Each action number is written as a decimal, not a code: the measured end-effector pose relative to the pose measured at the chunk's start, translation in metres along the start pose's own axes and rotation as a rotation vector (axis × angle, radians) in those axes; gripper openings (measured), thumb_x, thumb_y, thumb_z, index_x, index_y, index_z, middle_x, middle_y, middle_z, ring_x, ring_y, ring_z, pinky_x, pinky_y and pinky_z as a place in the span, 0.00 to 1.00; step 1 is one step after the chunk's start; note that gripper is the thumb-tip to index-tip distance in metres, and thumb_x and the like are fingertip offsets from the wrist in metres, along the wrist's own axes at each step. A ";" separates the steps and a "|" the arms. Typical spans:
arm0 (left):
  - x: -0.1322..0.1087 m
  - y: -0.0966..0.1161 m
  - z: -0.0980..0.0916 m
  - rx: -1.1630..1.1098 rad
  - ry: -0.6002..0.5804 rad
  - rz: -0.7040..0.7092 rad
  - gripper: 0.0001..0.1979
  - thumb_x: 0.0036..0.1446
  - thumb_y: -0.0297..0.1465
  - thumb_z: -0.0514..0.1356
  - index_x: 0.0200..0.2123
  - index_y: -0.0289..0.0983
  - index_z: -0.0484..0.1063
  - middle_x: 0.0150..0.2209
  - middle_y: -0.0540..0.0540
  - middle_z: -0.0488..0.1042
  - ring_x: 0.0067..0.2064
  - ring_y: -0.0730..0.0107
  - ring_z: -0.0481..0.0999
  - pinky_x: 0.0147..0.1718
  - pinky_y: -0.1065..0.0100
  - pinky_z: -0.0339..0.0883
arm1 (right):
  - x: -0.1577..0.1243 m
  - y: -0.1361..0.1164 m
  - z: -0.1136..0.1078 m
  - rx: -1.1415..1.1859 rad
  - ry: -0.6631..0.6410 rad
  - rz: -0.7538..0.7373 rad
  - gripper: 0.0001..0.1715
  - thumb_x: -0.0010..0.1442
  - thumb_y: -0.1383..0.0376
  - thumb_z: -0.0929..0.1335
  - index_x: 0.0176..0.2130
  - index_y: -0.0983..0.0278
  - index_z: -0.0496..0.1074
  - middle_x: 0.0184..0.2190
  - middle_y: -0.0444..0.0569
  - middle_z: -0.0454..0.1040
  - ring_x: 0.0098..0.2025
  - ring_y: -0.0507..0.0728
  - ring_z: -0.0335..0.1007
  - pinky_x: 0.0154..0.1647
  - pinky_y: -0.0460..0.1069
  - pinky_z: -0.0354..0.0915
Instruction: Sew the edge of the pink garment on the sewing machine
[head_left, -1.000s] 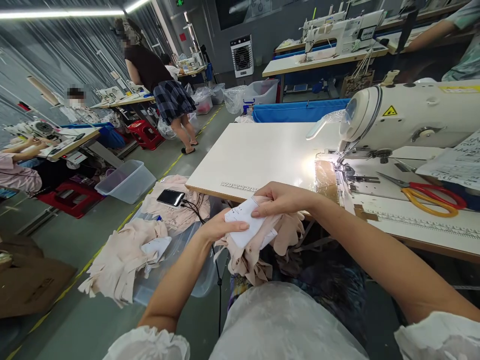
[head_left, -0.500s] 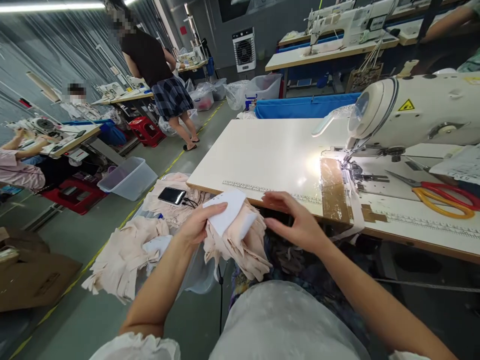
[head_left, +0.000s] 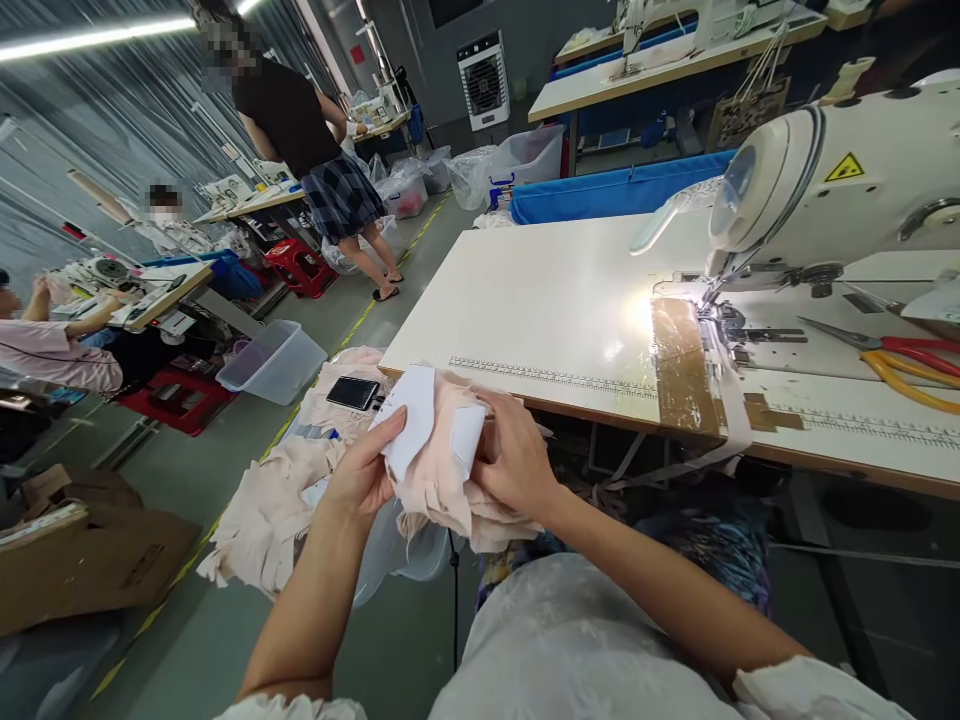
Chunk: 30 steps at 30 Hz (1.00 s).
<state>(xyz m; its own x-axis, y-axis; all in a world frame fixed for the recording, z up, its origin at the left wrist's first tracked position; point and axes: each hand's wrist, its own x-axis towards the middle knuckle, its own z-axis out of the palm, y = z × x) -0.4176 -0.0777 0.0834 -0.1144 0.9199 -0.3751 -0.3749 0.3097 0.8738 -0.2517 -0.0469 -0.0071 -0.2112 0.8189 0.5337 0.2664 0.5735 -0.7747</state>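
A bundle of pale peach fabric pieces (head_left: 435,475) with white pieces on top is held in front of me, just off the table's front edge. My left hand (head_left: 367,460) grips its left side, thumb on top of a white piece (head_left: 409,415). On the other side, my right hand (head_left: 517,455) closes around the bundle's right edge beside a smaller white piece (head_left: 466,435); the fingertips are partly hidden in the cloth. To the left, more peach fabric pieces (head_left: 274,510) lie heaped on a clear plastic bin, with a phone (head_left: 352,392) resting on the pile.
A white sewing table (head_left: 540,290) with a ruler strip carries a sewing machine (head_left: 795,190) at right. Red and orange scissors (head_left: 900,360) lie beside it. At left are a cardboard box (head_left: 97,550) and a clear bin (head_left: 274,360). One person (head_left: 300,130) stands behind; another sits at a machine.
My right hand has moved left and taken hold of the bundle's right side. The bundle has shifted slightly left, still in my left hand. The camera view has turned a little.
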 end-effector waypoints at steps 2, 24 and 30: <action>-0.001 -0.002 -0.003 -0.010 -0.009 0.013 0.16 0.49 0.29 0.66 0.44 0.34 0.73 0.30 0.46 0.80 0.38 0.59 0.82 0.34 0.73 0.79 | 0.006 0.004 0.001 0.014 -0.061 0.037 0.35 0.50 0.60 0.70 0.57 0.63 0.63 0.53 0.58 0.70 0.55 0.68 0.64 0.55 0.61 0.61; -0.052 -0.027 -0.066 0.040 0.010 -0.053 0.18 0.41 0.36 0.70 0.38 0.36 0.78 0.27 0.43 0.79 0.37 0.49 0.82 0.29 0.65 0.79 | 0.045 0.041 0.023 0.205 -0.221 -0.001 0.36 0.50 0.63 0.68 0.59 0.59 0.63 0.55 0.52 0.72 0.55 0.65 0.68 0.56 0.58 0.63; -0.042 -0.035 -0.065 0.019 0.006 -0.075 0.24 0.39 0.37 0.72 0.42 0.34 0.77 0.27 0.41 0.79 0.32 0.51 0.81 0.25 0.67 0.76 | 0.065 0.046 0.024 0.089 -0.180 -0.116 0.37 0.55 0.65 0.65 0.63 0.62 0.59 0.52 0.55 0.71 0.51 0.64 0.68 0.51 0.57 0.66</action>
<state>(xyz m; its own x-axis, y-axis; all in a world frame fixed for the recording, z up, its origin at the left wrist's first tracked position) -0.4595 -0.1433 0.0482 -0.0924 0.8925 -0.4414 -0.3649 0.3821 0.8490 -0.2758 0.0319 -0.0163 -0.4021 0.7259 0.5580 0.1484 0.6530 -0.7426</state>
